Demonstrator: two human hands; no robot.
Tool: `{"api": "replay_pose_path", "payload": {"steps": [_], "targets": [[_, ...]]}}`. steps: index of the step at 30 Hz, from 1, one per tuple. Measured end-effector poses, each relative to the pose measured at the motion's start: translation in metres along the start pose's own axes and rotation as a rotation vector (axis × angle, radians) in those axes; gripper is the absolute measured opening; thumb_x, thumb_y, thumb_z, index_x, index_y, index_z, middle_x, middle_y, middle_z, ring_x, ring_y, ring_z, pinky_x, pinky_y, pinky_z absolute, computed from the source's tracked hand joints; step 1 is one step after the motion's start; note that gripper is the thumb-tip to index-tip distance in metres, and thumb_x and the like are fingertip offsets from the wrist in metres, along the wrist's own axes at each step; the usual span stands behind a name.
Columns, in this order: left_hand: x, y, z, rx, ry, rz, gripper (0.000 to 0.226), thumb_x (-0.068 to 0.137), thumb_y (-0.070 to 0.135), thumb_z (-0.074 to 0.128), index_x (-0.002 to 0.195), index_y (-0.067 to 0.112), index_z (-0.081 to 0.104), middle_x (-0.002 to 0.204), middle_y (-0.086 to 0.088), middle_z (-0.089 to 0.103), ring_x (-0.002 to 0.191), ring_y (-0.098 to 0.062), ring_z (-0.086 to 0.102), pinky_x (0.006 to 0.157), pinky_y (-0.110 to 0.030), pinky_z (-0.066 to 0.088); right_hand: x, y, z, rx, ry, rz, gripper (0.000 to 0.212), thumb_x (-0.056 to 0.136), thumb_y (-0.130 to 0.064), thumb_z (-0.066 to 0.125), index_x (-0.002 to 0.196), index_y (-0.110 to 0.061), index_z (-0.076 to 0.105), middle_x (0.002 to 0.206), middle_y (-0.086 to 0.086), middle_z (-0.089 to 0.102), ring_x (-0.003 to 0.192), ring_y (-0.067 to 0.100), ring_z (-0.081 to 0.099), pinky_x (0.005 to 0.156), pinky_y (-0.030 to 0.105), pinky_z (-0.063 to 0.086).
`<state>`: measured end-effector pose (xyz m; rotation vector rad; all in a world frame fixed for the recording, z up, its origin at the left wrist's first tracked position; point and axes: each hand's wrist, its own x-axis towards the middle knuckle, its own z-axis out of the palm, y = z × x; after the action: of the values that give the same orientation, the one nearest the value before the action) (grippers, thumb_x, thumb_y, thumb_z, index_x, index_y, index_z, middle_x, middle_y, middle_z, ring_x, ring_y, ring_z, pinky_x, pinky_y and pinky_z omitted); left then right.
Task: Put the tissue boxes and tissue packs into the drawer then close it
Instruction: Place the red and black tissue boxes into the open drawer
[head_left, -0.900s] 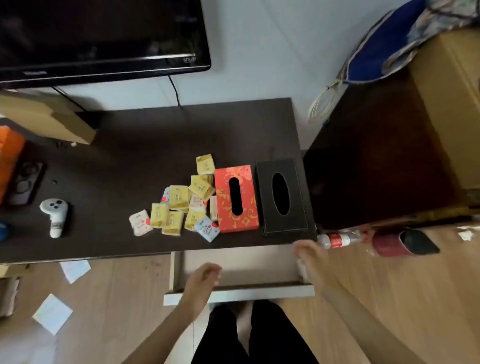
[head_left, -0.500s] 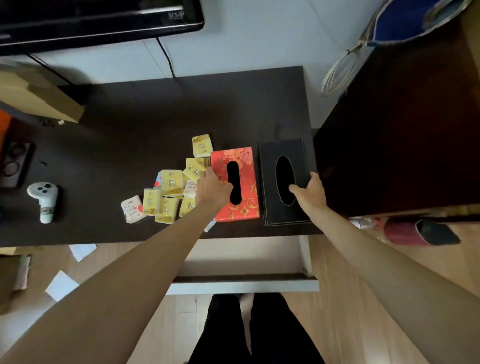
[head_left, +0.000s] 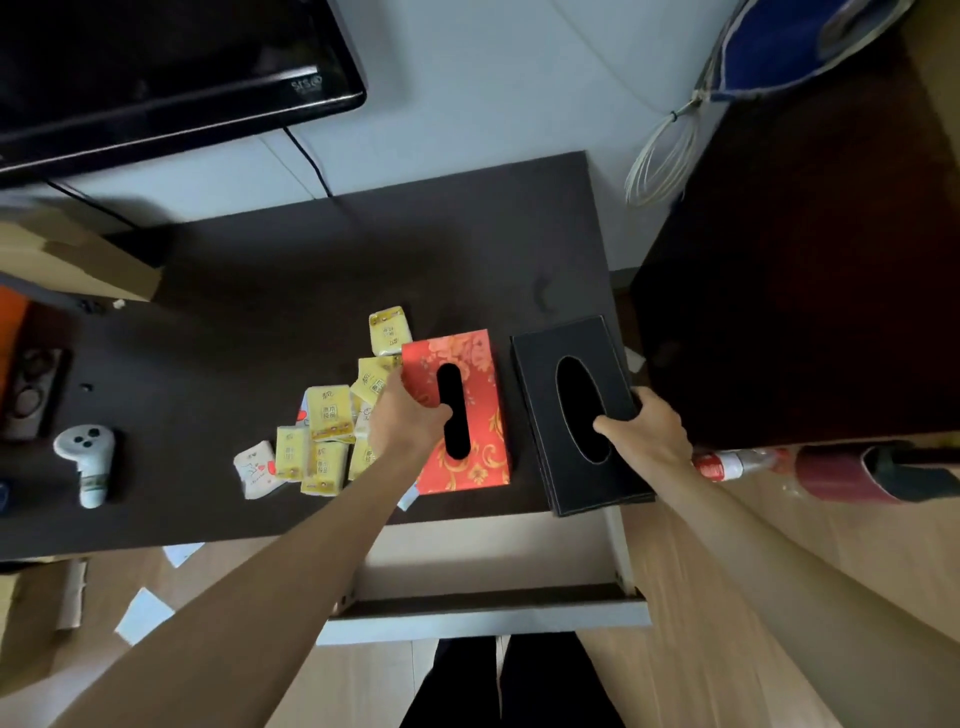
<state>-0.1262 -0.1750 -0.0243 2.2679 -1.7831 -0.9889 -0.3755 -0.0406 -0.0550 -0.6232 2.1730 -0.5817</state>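
Now, hands: both are out over the dark table, each on one tissue box.
Left hand: closed on the red box, thumb at the edge of its slot, fingers over its left side.
Right hand: closed on the black box, thumb in the oval opening, fingers wrapped round its right side.
Black box: tilted, its near end jutting past the table edge over the drawer; whether its far end touches the table cannot be told.
Red box: just left of the black box, apart from it; whether it is lifted cannot be told.
Packs: a loose heap of small yellow and white tissue packs on the table, just left of the left hand, some hidden under the wrist.
Drawer: pulled out below both hands, between the forearms, pale inside, nothing seen in it.
Controller: white, far to the left of the left hand.
Bottle: lying on the floor just right of the right hand.
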Motion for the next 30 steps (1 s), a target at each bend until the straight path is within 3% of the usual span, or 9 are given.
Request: {"api": "replay_pose_path", "payload": {"steps": [4, 9, 12, 14, 16, 19, 23, 30], "targets": [[-0.03, -0.008, -0.006, -0.134, 0.052, 0.035, 0.075, 0.07, 0.025, 0.08, 0.137, 0.022, 0.047, 0.119, 0.005, 0.064, 0.104, -0.021, 0.064, 0.085, -0.044, 0.057, -0.027, 0.026, -0.021, 0.12, -0.007, 0.026, 0.041, 0.079, -0.03, 0.076, 0.118, -0.028, 0.063, 0.1, -0.009, 0.07, 0.088, 0.01, 0.065, 0.065, 0.028, 0.05], [-0.068, -0.029, -0.003, -0.165, -0.024, -0.042, 0.059, 0.07, 0.028, 0.082, 0.121, 0.022, 0.054, 0.11, 0.005, 0.063, 0.096, -0.02, 0.065, 0.079, -0.042, 0.056, -0.065, 0.059, -0.021, 0.365, 0.027, 0.101, 0.036, 0.078, -0.013, 0.078, 0.099, -0.038, 0.061, 0.095, -0.004, 0.073, 0.088, 0.015, 0.072, 0.068, 0.029, 0.056], [-0.095, -0.053, 0.005, -0.176, -0.068, -0.09, 0.053, 0.068, 0.027, 0.081, 0.112, 0.027, 0.051, 0.095, 0.012, 0.063, 0.089, -0.02, 0.067, 0.066, -0.032, 0.048, -0.083, 0.075, -0.009, 0.431, 0.086, 0.155, 0.037, 0.077, -0.012, 0.077, 0.101, -0.037, 0.065, 0.09, -0.005, 0.076, 0.076, 0.01, 0.074, 0.064, 0.026, 0.058], [-0.114, -0.068, 0.012, -0.175, -0.071, -0.11, 0.06, 0.069, 0.029, 0.079, 0.12, 0.026, 0.049, 0.093, 0.014, 0.063, 0.088, -0.02, 0.066, 0.064, -0.029, 0.046, -0.09, 0.085, 0.003, 0.433, 0.149, 0.169, 0.033, 0.075, -0.012, 0.075, 0.103, -0.027, 0.068, 0.082, -0.006, 0.075, 0.069, 0.006, 0.073, 0.056, 0.018, 0.055], [-0.131, -0.082, 0.018, -0.169, -0.03, -0.132, 0.071, 0.069, 0.033, 0.078, 0.132, 0.024, 0.047, 0.1, 0.01, 0.066, 0.094, -0.023, 0.067, 0.075, -0.035, 0.051, -0.095, 0.091, 0.016, 0.465, 0.2, 0.188, 0.029, 0.074, -0.01, 0.073, 0.102, -0.015, 0.068, 0.076, -0.002, 0.071, 0.061, 0.009, 0.069, 0.053, 0.02, 0.056], [-0.151, -0.1, 0.023, -0.209, 0.034, -0.135, 0.061, 0.069, 0.037, 0.078, 0.124, 0.033, 0.051, 0.1, 0.01, 0.071, 0.093, -0.02, 0.071, 0.082, -0.04, 0.057, -0.104, 0.092, 0.036, 0.488, 0.243, 0.152, 0.039, 0.067, -0.015, 0.073, 0.104, -0.007, 0.065, 0.084, 0.008, 0.07, 0.068, 0.014, 0.068, 0.06, 0.026, 0.056], [-0.162, -0.12, 0.027, -0.242, 0.084, -0.102, 0.043, 0.071, 0.034, 0.077, 0.103, 0.043, 0.049, 0.087, 0.016, 0.069, 0.083, -0.017, 0.07, 0.073, -0.04, 0.058, -0.113, 0.088, 0.06, 0.544, 0.283, 0.149, 0.052, 0.065, -0.011, 0.077, 0.114, -0.009, 0.059, 0.096, 0.009, 0.072, 0.082, 0.019, 0.073, 0.067, 0.025, 0.058], [-0.162, -0.14, 0.034, -0.215, 0.124, -0.091, 0.044, 0.075, 0.038, 0.076, 0.108, 0.043, 0.047, 0.093, 0.016, 0.066, 0.089, -0.018, 0.068, 0.075, -0.04, 0.057, -0.134, 0.094, 0.091, 0.569, 0.312, 0.125, 0.057, 0.072, -0.004, 0.08, 0.119, -0.018, 0.051, 0.108, 0.0, 0.065, 0.091, 0.007, 0.067, 0.065, 0.004, 0.05]]}}
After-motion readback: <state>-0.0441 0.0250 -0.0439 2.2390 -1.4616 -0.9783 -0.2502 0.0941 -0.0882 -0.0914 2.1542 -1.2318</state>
